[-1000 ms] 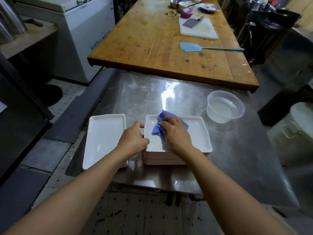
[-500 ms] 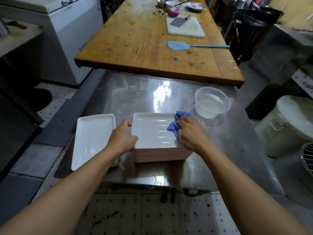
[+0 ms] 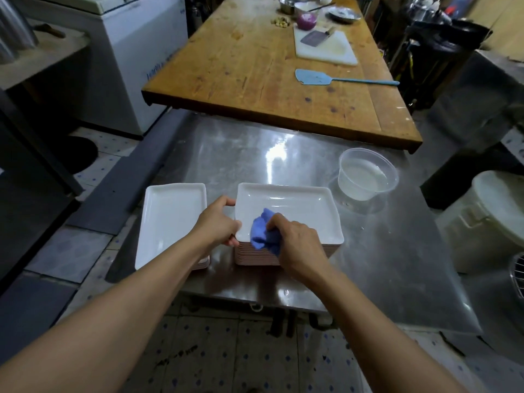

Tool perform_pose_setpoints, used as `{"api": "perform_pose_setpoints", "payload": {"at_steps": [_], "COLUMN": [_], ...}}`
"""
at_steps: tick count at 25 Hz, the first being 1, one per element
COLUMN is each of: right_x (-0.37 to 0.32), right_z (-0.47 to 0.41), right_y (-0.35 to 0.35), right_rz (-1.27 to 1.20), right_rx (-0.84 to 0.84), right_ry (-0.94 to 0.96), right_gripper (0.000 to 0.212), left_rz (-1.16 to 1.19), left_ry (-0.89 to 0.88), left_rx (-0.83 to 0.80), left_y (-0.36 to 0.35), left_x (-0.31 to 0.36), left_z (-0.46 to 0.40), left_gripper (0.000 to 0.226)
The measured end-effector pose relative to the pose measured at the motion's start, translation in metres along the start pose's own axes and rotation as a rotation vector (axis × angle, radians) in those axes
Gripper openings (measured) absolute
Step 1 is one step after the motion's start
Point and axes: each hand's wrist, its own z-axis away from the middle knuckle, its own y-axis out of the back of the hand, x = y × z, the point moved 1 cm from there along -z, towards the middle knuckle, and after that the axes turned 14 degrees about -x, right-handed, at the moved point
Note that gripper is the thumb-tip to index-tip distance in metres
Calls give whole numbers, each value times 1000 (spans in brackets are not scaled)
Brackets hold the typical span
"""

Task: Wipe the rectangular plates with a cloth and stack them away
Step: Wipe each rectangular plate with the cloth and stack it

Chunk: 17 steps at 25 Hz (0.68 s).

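While wiping top plate (image 3: 295,211) of tall stack (image 3: 255,255) on steel table (image 3: 397,251): step in hand = wipe phase, judged mid-stroke, not yet stack-away. Right hand (image 3: 297,245) curled round bunched blue cloth (image 3: 262,232), pressing it at near-left corner of top plate. Left hand (image 3: 217,224) grips left rim of same plate, thumb on top, fingers tucked under edge, steadying it. Far and right portions of plate uncovered, glossy; whether wet or dry cannot be told. Next move, by judgement: finish pass across remaining surface, then lift plate w/ left hand and transfer to short pile (image 3: 170,225) just beside on left, approx. parallel to tall stack. Requires clean lift off stack w/o dragging plate beneath; rims nest closely, so separate at edge first. Short pile sits near table's left edge, w/ near end at front edge; place squarely to avoid overhang or tip. Tall stack holds many plates, so task judged far from done. Surroundings: clear tub (image 3: 367,174) w/ water, behind-right of stack, apart from it, outside transfer path. Wooden table (image 3: 255,66) beyond, carrying blue spatula (image 3: 314,78), white cutting board (image 3: 337,49) w/ cleaver (image 3: 313,38), bowls further back. White chest unit (image 3: 136,52) at left, lidded bin (image 3: 493,219) at right. No obstruction seen between stack and pile except left forearm itself.
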Motion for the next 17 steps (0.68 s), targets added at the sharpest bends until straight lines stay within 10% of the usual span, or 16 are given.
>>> {"api": "perform_pose_setpoints", "payload": {"at_steps": [7, 17], "right_x": [-28, -20], "right_z": [-50, -46], "right_y": [8, 12], "right_rz": [-428, -201], "right_rx": [-71, -161], "right_ry": [117, 120], "right_gripper": [18, 25], "left_rz": [44, -18], "left_ry": [-30, -15], "left_rx": [-19, 4], "left_y": [0, -2], "left_x": [-3, -4], "left_z": [-3, -5], "left_gripper": [44, 44]}}
